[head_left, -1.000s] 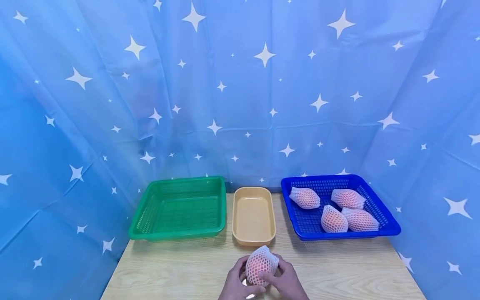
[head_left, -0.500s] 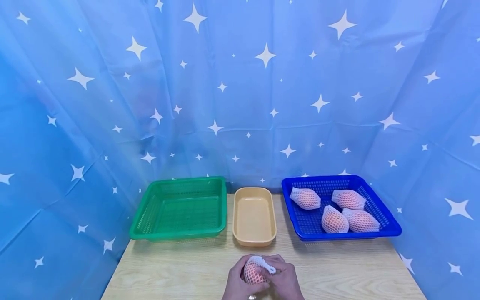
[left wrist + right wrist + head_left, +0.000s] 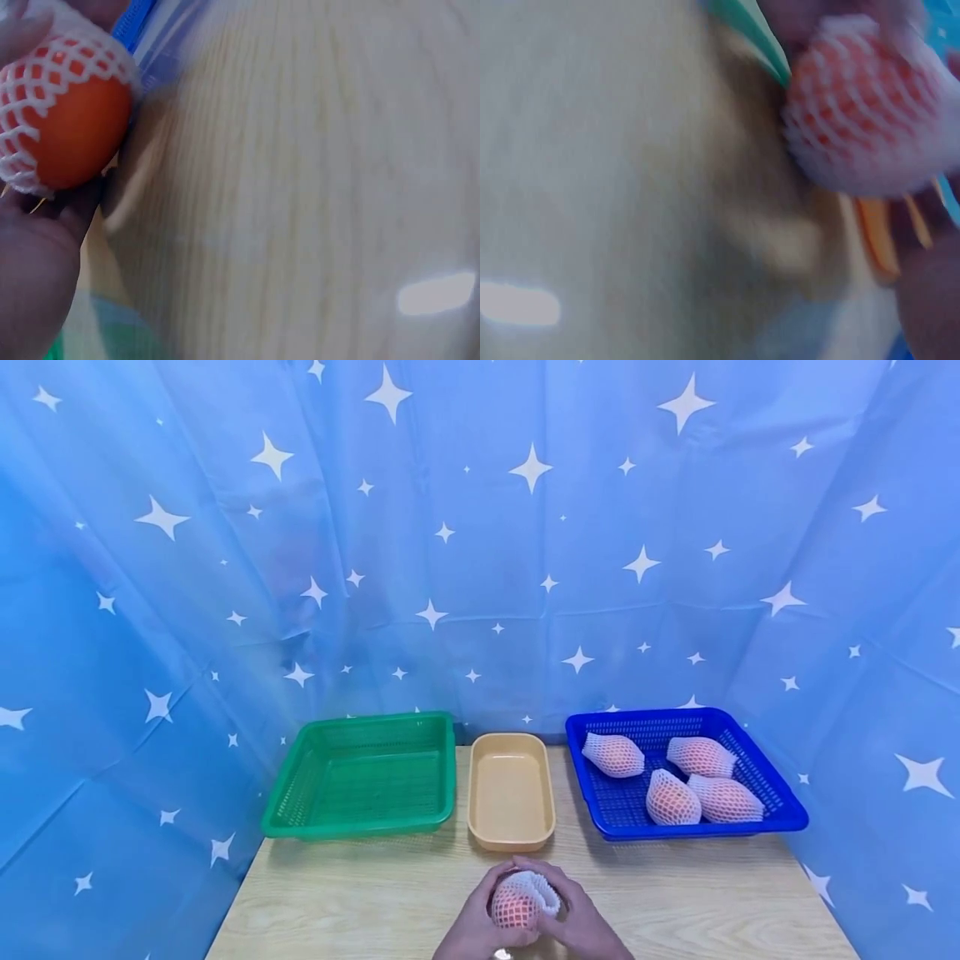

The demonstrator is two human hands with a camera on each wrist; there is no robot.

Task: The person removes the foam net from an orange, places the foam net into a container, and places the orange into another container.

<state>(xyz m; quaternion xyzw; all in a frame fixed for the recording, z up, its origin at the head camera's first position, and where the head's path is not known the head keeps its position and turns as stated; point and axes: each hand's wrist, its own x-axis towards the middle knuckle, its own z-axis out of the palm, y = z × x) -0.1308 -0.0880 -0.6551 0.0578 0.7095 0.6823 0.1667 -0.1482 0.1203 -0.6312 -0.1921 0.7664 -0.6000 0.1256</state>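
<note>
Near the table's front edge, both hands hold a round orange-red fruit (image 3: 514, 912) in a white foam net (image 3: 542, 890). The left hand (image 3: 475, 920) grips its left side, fingers curled round the far side. The right hand (image 3: 576, 917) holds the right side, its thumb near the net's loose, bunched end. In the left wrist view, a smooth bare patch of the fruit (image 3: 86, 131) shows past the net's edge. Net covers most of the fruit (image 3: 862, 112) visible in the blurred right wrist view. Some fingertips are hidden behind the fruit.
A tan tray (image 3: 510, 842) stands just beyond the hands. To its left is a green basket (image 3: 360, 828); to its right, a blue basket (image 3: 592, 797) holds several netted fruits (image 3: 672, 799). A starry blue curtain (image 3: 480, 568) hangs behind the wooden table (image 3: 337, 893).
The net's end pointed up, then was squeezed into a narrow twist; now it is bunched wide at the right. Both hands have stayed round the fruit, which sits slightly lower than a second ago.
</note>
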